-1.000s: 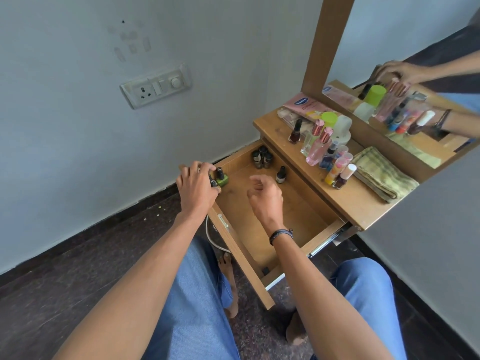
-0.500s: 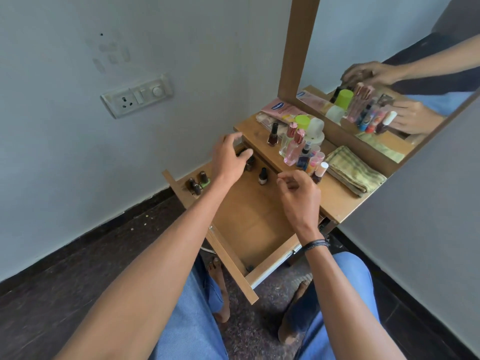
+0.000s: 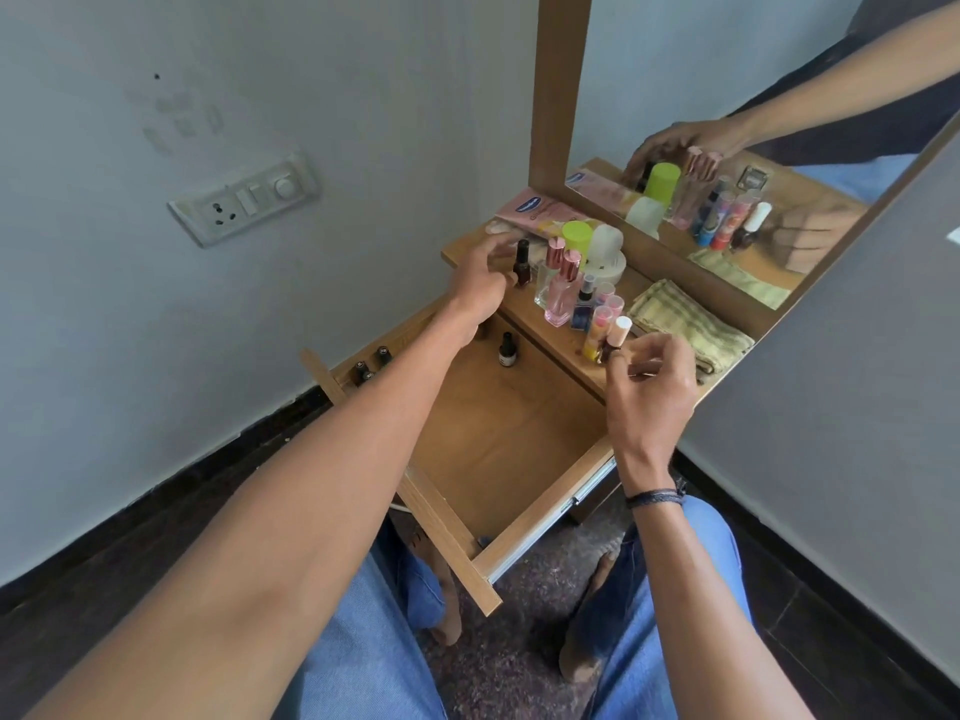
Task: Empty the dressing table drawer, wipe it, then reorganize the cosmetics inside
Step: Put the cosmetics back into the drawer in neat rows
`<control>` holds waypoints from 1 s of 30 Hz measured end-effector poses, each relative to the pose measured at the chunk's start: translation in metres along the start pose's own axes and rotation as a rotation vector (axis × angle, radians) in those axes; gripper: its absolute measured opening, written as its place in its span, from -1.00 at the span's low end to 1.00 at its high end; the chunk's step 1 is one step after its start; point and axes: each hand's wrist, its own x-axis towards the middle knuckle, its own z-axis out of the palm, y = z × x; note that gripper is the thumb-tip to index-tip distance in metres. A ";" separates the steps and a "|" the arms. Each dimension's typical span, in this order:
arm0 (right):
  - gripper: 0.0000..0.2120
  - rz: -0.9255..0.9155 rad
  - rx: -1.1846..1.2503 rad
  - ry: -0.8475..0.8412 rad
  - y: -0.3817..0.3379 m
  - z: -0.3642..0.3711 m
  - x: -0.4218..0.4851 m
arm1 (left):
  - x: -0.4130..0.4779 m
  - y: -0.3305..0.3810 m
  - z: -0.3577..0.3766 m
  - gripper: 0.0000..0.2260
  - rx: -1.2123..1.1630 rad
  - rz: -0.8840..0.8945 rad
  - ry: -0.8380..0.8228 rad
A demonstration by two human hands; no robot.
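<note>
At 12 o'clock on the bench point(image 3: 524, 306), the left grip point(image 3: 483, 283) is spread beside a dark bottle point(image 3: 522, 263). The right grip point(image 3: 649, 387) is curled by a white-capped bottle point(image 3: 617, 332); pinching cannot be told. Small bottles point(image 3: 506, 349) are seen in the drawer point(image 3: 509, 439).

I read the left grip point(image 3: 480, 280) as blurred; contact with bottle point(image 3: 522, 265) unconfirmed. The forearm point(image 3: 363, 433) hides one drawer point(image 3: 509, 423) corner.

The pulled-out light wooden drawer point(image 3: 511, 439) holds 3 small dark bottles point(image 3: 370, 367) in its far left corner and 1 black-capped dark bottle point(image 3: 505, 349) near the back. The left hand point(image 3: 480, 280), fingers spread, is beside a black-capped dark red nail polish bottle point(image 3: 522, 265) on the wooden tabletop point(image 3: 569, 350). The right hand point(image 3: 649, 387) curls its fingers at a white-capped brown bottle point(image 3: 615, 335); whether it grips is unclear.
</note>
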 end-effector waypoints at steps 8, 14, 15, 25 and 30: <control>-0.54 0.153 -0.047 -0.253 0.001 -0.008 0.015 | 0.007 -0.006 0.006 -0.63 0.019 0.002 0.025; -0.66 0.151 -0.113 -0.259 0.002 -0.004 0.016 | 0.001 -0.005 0.006 -0.77 0.008 0.005 0.048; -0.69 0.156 -0.114 -0.251 0.003 -0.004 0.016 | -0.001 -0.004 0.004 -0.78 0.005 0.007 0.054; -0.79 0.151 -0.003 -0.088 -0.004 -0.009 -0.007 | -0.063 -0.034 -0.033 -0.87 -0.050 -0.011 0.178; -0.81 0.023 0.072 -0.100 -0.013 0.002 -0.038 | -0.093 -0.071 -0.054 -0.89 0.035 -0.111 0.195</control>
